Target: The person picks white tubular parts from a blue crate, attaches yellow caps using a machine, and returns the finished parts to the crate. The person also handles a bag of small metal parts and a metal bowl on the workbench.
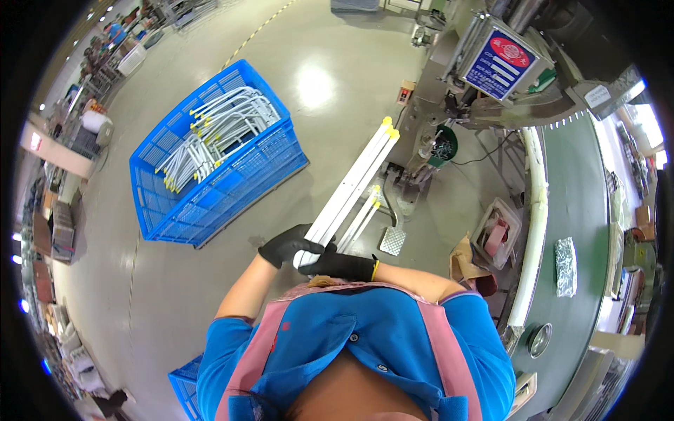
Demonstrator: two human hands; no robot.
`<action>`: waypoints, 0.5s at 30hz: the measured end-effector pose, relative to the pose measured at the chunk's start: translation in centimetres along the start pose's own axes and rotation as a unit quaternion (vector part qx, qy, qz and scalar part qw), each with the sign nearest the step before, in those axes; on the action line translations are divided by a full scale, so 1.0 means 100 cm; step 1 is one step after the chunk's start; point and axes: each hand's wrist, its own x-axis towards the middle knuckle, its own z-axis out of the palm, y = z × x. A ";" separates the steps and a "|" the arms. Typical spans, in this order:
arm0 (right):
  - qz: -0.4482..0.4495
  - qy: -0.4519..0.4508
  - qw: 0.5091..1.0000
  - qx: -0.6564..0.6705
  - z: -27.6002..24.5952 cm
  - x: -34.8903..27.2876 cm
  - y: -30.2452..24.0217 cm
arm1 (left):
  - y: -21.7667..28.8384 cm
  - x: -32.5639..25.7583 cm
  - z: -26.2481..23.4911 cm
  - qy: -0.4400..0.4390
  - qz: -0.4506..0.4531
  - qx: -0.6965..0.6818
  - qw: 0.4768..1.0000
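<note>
In front of my chest I hold a white metal tube frame (349,181), its long tubes close together and slanting away to the right. Yellow caps cover the far ends. Shorter tubes (359,224) with yellow tips lie alongside, apparently part of the same bundle. My left hand (286,245), in a black glove, grips the near end from the left. My right hand (342,266), gloved in black too, is closed around it from below and the right. Some of its fingers are hidden behind the tubes.
A large blue crate (242,168) on the left holds several bent white tubes (235,119) with yellow tips. Ahead right stands a machine (502,59) with a green bin (444,146) of small metal parts and a foot pedal (393,241). A green conveyor (572,189) runs along my right.
</note>
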 end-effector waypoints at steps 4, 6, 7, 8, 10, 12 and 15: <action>0.154 -0.041 0.986 0.043 -0.009 -0.028 -0.009 | 0.005 -0.017 0.010 0.042 -0.031 0.005 0.999; 0.054 -0.007 0.998 -0.022 -0.028 -0.051 -0.010 | 0.011 -0.024 0.011 0.038 -0.056 0.038 0.997; 0.124 0.058 0.987 0.087 -0.034 -0.058 -0.010 | 0.014 -0.027 0.012 0.035 -0.069 0.053 0.996; 0.095 0.141 0.981 0.094 -0.050 -0.069 -0.011 | 0.016 -0.030 0.013 0.030 -0.071 0.065 0.995; 0.202 0.329 0.920 -0.066 -0.085 -0.089 -0.016 | 0.020 -0.036 0.016 0.014 -0.069 0.075 0.995; 0.302 0.497 0.772 -0.256 -0.117 -0.104 -0.022 | 0.025 -0.041 0.020 0.008 -0.067 0.117 0.991; 0.210 0.550 0.681 -0.435 -0.165 -0.121 -0.032 | 0.037 -0.043 0.030 0.021 -0.082 0.182 0.980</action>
